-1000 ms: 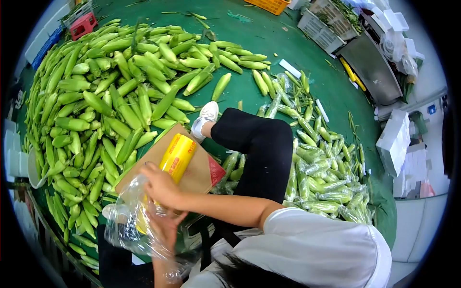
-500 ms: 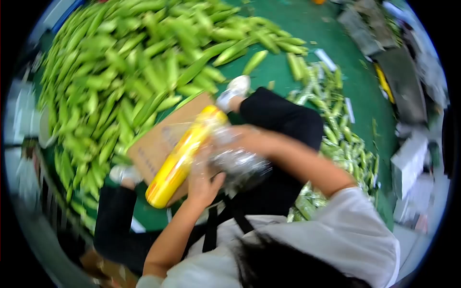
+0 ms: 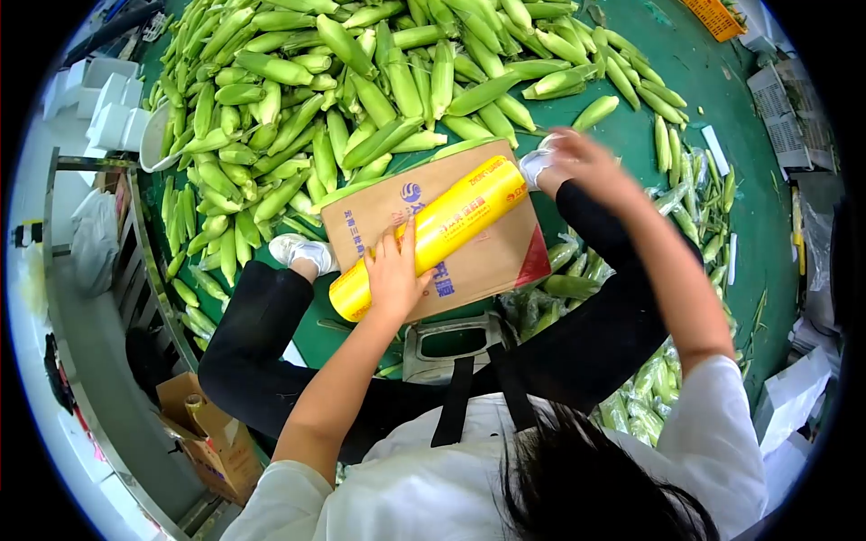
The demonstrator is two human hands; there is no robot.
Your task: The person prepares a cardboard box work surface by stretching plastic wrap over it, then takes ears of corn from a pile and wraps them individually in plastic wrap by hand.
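Observation:
A yellow printed roll of cling film lies aslant across a brown cardboard box between the knees. My left hand holds the roll near its lower left end, fingers over its top and thumb beside it. My right hand, smeared by motion, is beyond the roll's upper right end, in front of a white shoe. Its fingers are too blurred to show whether they hold anything. Unhusked corn cobs are heaped just beyond the box.
Film-wrapped corn lies along the right side, partly behind the right leg. A grey stool frame is below the box. An orange crate stands at the far right, an open carton at lower left. The floor is green.
My right hand has moved right and away from the roll; the crumpled clear film beside it no longer shows there. My left hand now lies over the roll. The view has shifted.

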